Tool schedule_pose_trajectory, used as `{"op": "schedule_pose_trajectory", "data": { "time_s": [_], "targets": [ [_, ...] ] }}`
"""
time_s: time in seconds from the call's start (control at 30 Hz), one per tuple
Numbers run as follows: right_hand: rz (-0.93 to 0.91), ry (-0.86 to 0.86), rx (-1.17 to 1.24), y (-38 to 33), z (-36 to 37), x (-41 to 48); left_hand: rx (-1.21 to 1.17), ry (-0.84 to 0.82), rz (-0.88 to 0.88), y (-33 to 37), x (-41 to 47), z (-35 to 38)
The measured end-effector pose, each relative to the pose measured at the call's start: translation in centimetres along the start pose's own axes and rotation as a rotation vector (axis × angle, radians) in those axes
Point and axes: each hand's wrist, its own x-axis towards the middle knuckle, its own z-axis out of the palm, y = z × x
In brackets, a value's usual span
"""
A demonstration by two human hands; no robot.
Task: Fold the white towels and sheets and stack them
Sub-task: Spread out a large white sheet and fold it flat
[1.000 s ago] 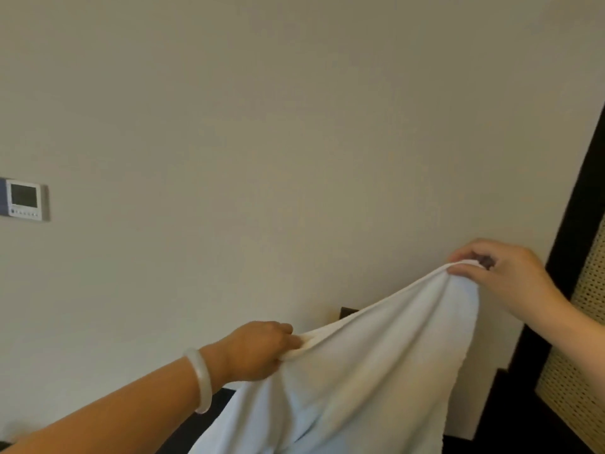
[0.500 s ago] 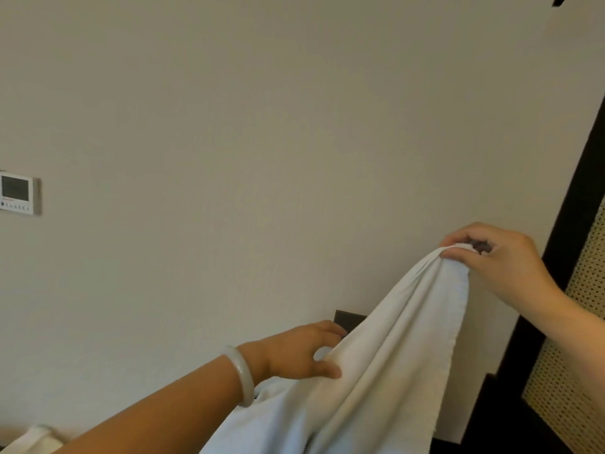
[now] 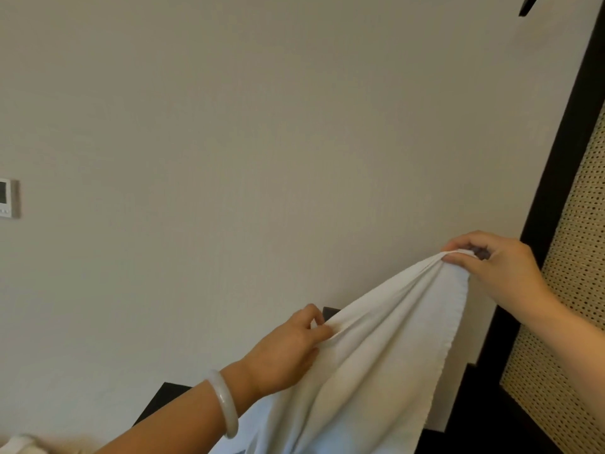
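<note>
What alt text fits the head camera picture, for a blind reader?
Two bare hands hold up a white towel in front of a beige wall. The right hand pinches its top end; the left hand, with a pale bangle on the wrist, grips it lower down. A wall panel sits far left, a woven screen at right.

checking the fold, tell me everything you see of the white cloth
The white cloth is soft-looking fabric with a stitched hem down its right edge. It hangs before a beige wall, gathered into creases at its top corner, which the right hand pinches. The left hand grips a fold lower down. Its bottom runs out of frame.
</note>
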Motion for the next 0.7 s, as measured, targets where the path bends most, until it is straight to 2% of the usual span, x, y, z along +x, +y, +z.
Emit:
{"op": "schedule_pose_trajectory", "data": {
  "time_s": [0.07, 0.17, 0.2, 0.3, 0.43, 0.53, 0.7],
  "targets": [
    [0.009, 0.011, 0.019, 0.0, 0.2, -0.1, -0.021, -0.006, 0.038, 0.9, 0.3, -0.1],
    [0.014, 0.019, 0.067, -0.4, 0.7, 0.0, 0.038, -0.049, 0.254, 2.6, 1.6, -0.4],
    [0.013, 0.012, 0.085, -0.6, 0.9, 0.1, 0.006, -0.069, 0.277, 3.1, 2.2, -0.6],
    [0.009, -0.032, 0.110, -1.3, 1.6, -0.1, -0.068, -0.057, 0.216, 5.0, 4.0, -1.0],
    [0.028, -0.097, 0.084, -1.6, 2.3, -0.7, 0.264, 0.107, 0.207, 6.7, 6.6, -1.6],
    [0.055, -0.119, 0.060, -1.4, 2.6, -0.9, 0.377, 0.126, 0.220, 6.1, 7.4, -2.4],
    [0.110, -0.068, 0.079, -0.3, 2.9, -0.8, 0.196, 0.021, 0.041, 3.5, 4.9, -1.3]
  ]
}}
